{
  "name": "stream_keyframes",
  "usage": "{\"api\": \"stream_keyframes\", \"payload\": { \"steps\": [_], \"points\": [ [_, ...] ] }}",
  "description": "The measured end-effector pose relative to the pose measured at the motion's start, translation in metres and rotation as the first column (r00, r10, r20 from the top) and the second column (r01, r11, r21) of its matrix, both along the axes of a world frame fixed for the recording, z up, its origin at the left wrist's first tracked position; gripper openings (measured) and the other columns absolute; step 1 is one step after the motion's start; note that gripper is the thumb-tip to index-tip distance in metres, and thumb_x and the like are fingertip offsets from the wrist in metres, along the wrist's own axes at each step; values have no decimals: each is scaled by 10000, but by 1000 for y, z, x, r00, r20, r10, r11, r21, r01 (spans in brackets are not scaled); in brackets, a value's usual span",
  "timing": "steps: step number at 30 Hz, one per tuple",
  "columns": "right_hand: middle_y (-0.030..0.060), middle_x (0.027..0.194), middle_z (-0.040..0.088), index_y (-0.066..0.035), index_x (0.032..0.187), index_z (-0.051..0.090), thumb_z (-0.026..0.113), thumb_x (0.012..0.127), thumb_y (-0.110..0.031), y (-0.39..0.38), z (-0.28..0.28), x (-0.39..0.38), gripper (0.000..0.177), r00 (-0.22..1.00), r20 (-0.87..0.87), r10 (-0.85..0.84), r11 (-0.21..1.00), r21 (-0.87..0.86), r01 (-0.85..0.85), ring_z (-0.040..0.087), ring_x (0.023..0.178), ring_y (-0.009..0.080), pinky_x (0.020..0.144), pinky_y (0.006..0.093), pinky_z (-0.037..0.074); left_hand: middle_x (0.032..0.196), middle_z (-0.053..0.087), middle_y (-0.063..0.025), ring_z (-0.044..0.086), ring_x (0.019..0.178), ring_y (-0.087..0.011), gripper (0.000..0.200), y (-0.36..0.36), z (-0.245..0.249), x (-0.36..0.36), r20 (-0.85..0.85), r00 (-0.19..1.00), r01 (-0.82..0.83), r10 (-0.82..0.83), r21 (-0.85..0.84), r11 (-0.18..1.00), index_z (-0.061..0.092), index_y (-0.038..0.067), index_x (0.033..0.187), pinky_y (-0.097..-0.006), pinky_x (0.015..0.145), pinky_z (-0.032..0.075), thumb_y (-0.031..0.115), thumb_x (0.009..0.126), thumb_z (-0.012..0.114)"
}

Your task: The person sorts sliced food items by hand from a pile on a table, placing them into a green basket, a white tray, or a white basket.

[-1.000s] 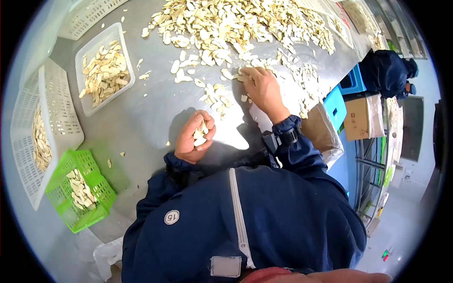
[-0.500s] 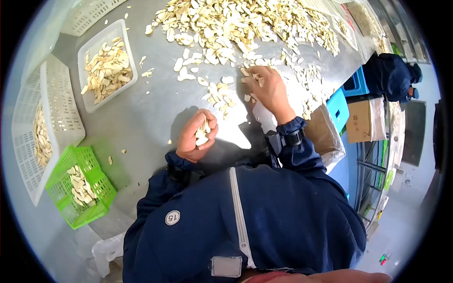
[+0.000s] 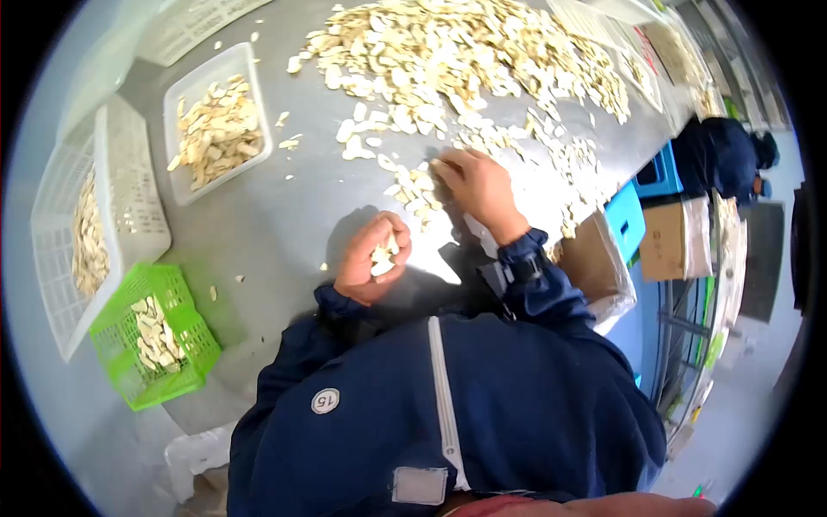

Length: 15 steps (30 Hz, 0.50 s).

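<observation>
Pale dried slices lie in a big heap [image 3: 465, 52] at the back of the metal table [image 3: 284, 215]. My left hand [image 3: 372, 258] is curled, palm up, around several slices [image 3: 384, 257]. To its right, my right hand [image 3: 482, 191] reaches over the table with its fingers bent down at the edge of a small group of slices [image 3: 415, 191]. Whether anything is between those fingertips is hidden. More slices are scattered between the small group and the heap.
At the left are a clear tray [image 3: 265, 129], a white basket [image 3: 129, 185] and a green basket [image 3: 185, 302], each with slices. A lined cardboard box [image 3: 594, 258] stands at the right, near blue stools [image 3: 626, 220]. Another person [image 3: 719, 155] is at the far right.
My right hand has moved slightly left and down, to the small group of slices. The camera view has shifted a little. My left hand still holds its slices.
</observation>
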State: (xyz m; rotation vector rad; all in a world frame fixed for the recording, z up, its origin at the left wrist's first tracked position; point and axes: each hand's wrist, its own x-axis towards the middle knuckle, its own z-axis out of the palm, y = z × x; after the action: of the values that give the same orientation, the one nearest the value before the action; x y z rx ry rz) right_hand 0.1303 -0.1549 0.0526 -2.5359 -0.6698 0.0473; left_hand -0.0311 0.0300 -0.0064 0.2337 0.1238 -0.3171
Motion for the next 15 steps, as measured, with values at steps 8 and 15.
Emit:
{"api": "stream_keyframes", "payload": {
  "steps": [8,15],
  "points": [
    [175,905,761,-34,1130,770,693,982,-241,15,41,12,266,914,-324,246,963,-29,-269,742,793,286,734,368,561,986,576,-45,564,772,-121,205,0,8,2,20,1000,-3,1,71,998,600,69,1108,-196,448,396,267,1106,545],
    [186,872,734,-47,1058,760,700,941,-257,78,46,19,248,795,-287,534,817,-68,-573,701,802,387,713,459,537,955,592,-35,562,764,-121,201,0,7,1,11,1000,-8,7,84,996,597,81,1107,-214,473,369,280,1091,565]
  ]
}}
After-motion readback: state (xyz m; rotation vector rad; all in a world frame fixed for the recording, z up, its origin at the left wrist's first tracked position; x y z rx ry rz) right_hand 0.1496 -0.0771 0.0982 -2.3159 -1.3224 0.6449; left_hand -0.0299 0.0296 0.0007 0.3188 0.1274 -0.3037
